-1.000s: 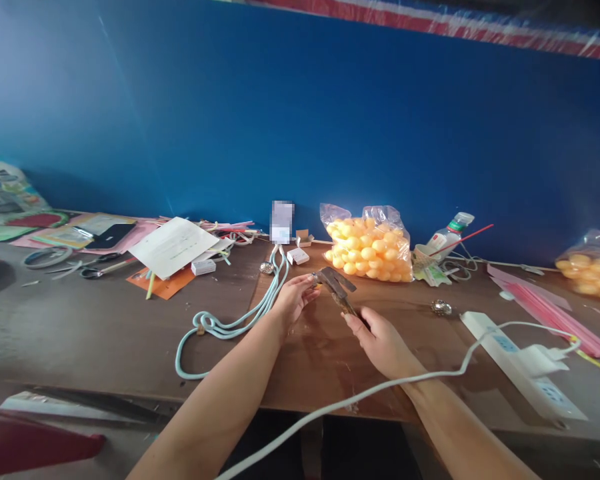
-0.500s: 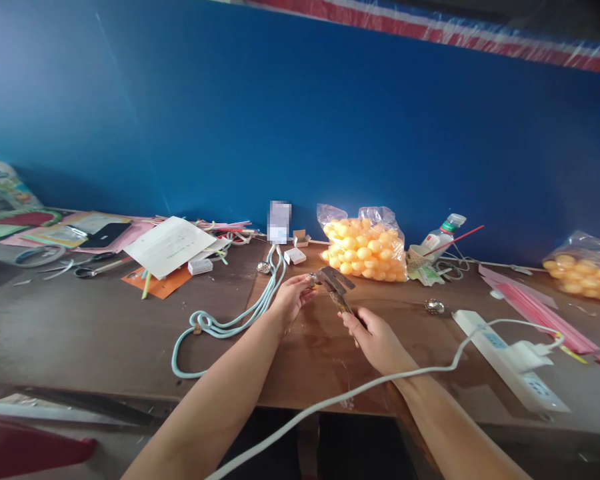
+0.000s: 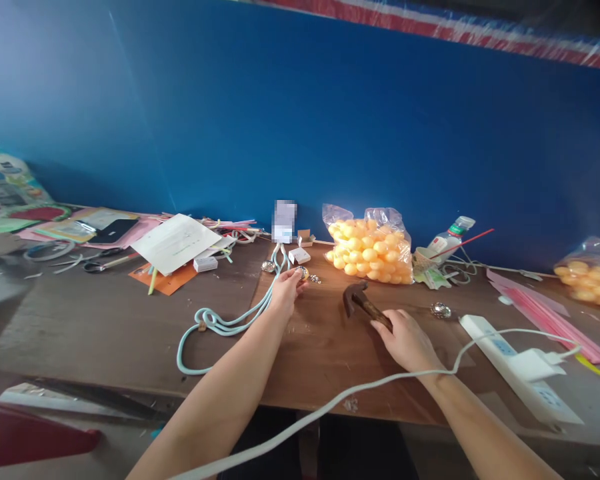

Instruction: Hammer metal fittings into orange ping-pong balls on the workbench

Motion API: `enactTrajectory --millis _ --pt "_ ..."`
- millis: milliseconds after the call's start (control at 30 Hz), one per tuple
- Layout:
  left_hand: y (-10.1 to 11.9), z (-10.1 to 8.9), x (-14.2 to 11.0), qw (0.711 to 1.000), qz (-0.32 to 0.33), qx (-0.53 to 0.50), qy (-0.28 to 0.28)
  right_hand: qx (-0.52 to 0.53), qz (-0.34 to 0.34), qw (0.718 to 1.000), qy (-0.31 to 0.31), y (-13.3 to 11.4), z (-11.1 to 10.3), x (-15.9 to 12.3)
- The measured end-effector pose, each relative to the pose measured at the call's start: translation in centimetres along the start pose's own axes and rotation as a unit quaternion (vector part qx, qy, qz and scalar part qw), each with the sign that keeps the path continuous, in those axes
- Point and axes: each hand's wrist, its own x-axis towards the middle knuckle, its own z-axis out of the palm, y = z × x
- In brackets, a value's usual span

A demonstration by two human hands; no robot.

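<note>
My right hand (image 3: pixel 409 339) is wrapped round the wooden handle of a claw hammer (image 3: pixel 363 301), whose rusty head is tilted just above or at the tabletop. My left hand (image 3: pixel 285 291) pinches a small, shiny, silver round piece (image 3: pixel 304 273) between thumb and fingers. Just right of those fingertips, small shiny bits (image 3: pixel 316 279) lie on the wood. A similar silver piece (image 3: pixel 268 267) rests left of the hand, beside a pale blue cord (image 3: pixel 215 327). Another silver piece (image 3: pixel 441 310) sits to the right of the hammer.
Behind the hands stands a clear bag of yellow balls (image 3: pixel 367 250). A white power strip (image 3: pixel 520 370) lies at right, its cable (image 3: pixel 340 405) crossing over my right wrist. Papers (image 3: pixel 175 243) and scissors (image 3: pixel 105 263) are at left; small white boxes (image 3: pixel 299 256) are at the back.
The hammer has moved right and down, away from the left hand, and its head has turned to the left. My left hand has shifted slightly back with the silver piece.
</note>
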Motion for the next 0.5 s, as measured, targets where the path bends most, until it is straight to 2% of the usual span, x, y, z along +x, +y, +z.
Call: enactTrajectory --millis 167,300,367,433,500 --pt "0.1 0.1 -0.3 1.0 -0.008 0.012 0.015 -0.064 0.037 0.997 -0.009 2.3 0.9 -0.2" --pt "0.1 0.2 -0.5 0.999 -0.006 0.035 0.004 -0.056 0.048 0.997 -0.021 2.5 0.3 0.2" --pt "0.0 0.2 -0.4 0.999 -0.003 0.047 0.001 -0.032 0.026 0.999 0.017 1.4 -0.4 1.0" --pt "-0.2 0.2 -0.3 0.998 0.003 0.059 -0.003 0.022 -0.021 0.996 0.086 -0.9 -1.0 2.2" --pt "-0.5 0.2 -0.2 0.998 0.01 0.069 -0.003 0.091 -0.056 0.989 0.1 -3.8 -0.9 3.8"
